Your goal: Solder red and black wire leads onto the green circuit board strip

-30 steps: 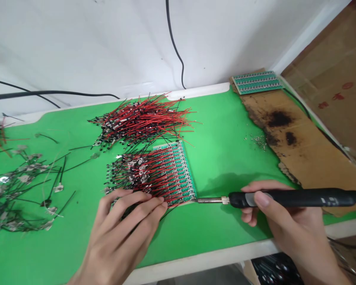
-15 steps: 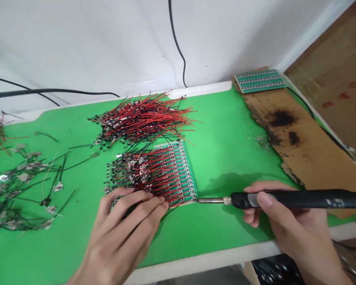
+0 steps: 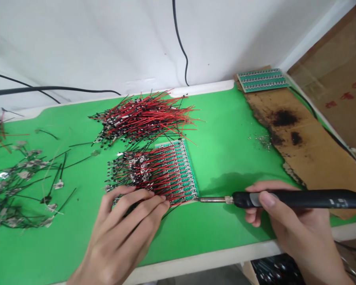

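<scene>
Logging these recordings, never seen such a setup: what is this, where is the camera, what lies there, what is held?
The one view comes from a camera on the person's head, looking down at their bare hands. The right hand holds a black soldering iron, tip at the near corner of a green circuit board lined with red and black wires. The left hand lies flat on those wires. Behind is a loose wire pile, right a scorched cardboard, all on a green mat.

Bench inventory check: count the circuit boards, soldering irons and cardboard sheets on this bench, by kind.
Green rectangular circuit boards: 2
Black pen-shaped soldering iron: 1
Scorched brown cardboard sheet: 1
Total: 4
</scene>
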### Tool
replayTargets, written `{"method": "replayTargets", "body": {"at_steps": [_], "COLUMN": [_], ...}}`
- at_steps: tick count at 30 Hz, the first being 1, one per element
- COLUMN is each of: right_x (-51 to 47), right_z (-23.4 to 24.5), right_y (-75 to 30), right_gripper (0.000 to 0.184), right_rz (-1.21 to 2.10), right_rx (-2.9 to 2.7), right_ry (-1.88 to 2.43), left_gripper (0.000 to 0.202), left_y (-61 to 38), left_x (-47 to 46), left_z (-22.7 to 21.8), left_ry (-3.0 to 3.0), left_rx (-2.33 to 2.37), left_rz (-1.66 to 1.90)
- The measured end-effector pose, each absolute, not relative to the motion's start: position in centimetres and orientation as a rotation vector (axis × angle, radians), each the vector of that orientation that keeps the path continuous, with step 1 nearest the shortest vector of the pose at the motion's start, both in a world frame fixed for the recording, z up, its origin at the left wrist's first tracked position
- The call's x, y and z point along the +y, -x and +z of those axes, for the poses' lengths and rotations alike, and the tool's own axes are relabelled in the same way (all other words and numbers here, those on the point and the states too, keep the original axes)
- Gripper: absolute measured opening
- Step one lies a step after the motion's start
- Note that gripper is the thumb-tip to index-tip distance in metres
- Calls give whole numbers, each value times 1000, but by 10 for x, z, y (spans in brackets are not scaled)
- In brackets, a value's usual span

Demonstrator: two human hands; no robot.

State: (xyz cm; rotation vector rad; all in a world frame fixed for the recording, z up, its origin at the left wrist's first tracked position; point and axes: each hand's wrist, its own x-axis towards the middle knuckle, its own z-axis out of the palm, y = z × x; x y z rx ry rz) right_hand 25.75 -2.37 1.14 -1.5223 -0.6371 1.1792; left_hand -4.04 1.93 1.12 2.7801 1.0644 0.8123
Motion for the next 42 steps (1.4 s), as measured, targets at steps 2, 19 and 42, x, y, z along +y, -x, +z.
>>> {"method": "replayTargets", "body": {"at_steps": [2, 19, 42], "right_x": [-24, -26, -27], "right_z": [11, 10, 7], "right_y": [-257, -258, -260], "right_gripper": [37, 35, 39], "right_rz": [1175, 1170, 1150], "right_rx": [-629, -665, -627], "right_ry": [1523, 1507, 1524], "left_gripper": [21, 22, 25], "left_y": [40, 41, 43], "left_x": [19, 18, 16], "left_z": [12, 9, 9], "left_ry": [-2768, -2753, -2742], "left_rx": [1067, 1068, 1067], "left_rz": [816, 793, 784]}}
